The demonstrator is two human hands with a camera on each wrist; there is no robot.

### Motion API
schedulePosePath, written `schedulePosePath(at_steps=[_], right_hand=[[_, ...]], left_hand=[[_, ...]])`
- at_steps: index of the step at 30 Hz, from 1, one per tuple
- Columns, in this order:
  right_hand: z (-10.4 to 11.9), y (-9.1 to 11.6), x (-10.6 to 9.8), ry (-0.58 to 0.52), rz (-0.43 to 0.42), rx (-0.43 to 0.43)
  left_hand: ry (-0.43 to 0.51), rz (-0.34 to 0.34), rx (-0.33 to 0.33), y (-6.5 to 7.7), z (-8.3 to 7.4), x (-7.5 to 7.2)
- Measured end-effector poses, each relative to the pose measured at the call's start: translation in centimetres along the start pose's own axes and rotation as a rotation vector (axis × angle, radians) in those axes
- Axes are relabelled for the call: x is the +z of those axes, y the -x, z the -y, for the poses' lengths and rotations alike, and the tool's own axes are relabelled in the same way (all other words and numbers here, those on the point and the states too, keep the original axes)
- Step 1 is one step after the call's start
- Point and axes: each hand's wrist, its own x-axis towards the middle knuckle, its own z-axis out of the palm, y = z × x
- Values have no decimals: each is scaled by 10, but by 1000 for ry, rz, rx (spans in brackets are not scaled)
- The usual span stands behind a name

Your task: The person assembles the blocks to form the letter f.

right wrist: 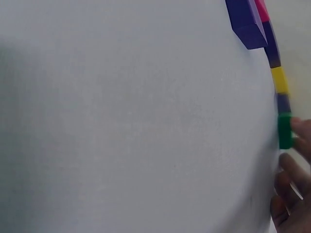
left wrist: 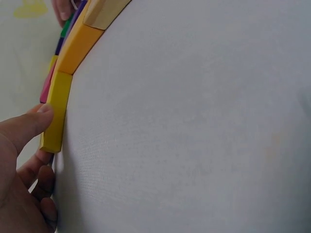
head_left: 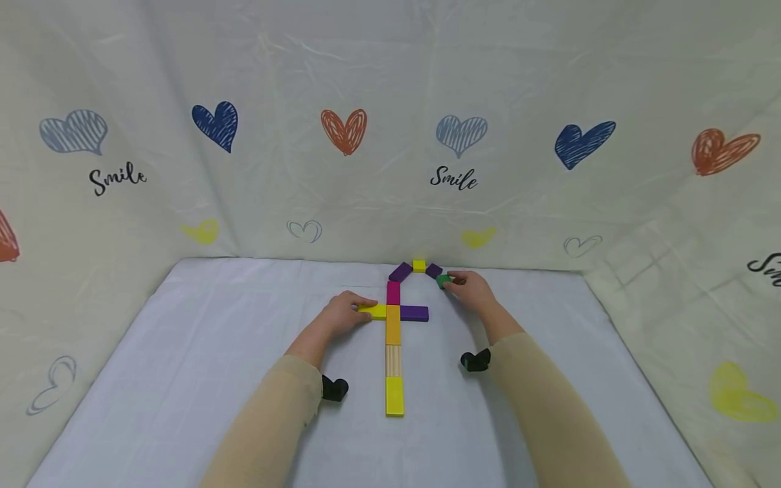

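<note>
My left hand [head_left: 340, 314] pinches the outer end of a yellow block [head_left: 377, 312], thumb on one side in the left wrist view. That block meets an orange block [head_left: 393, 325], with a purple block [head_left: 414, 313] on the opposite side. Between the fingers of my right hand [head_left: 471, 290] is a small green block [right wrist: 285, 131], beside a short dark purple block [head_left: 434, 270]. A small yellow block [head_left: 419, 266] and a longer purple block [head_left: 400, 272] continue this curve round to a pink block [head_left: 393, 293], which touches the orange one.
Below the orange block, a bare wooden block [head_left: 393, 360] and a yellow block [head_left: 394, 396] extend the straight column toward me. All lie on a white cloth [head_left: 201, 352]. A pale curtain [head_left: 390, 210] with printed hearts hangs behind the table's far edge.
</note>
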Motion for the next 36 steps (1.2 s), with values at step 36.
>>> schedulePosePath(at_steps=[36], right_hand=[[-7,48,0,-44,-62,-128]], left_hand=[[82,-26,31,-12,27,-3]])
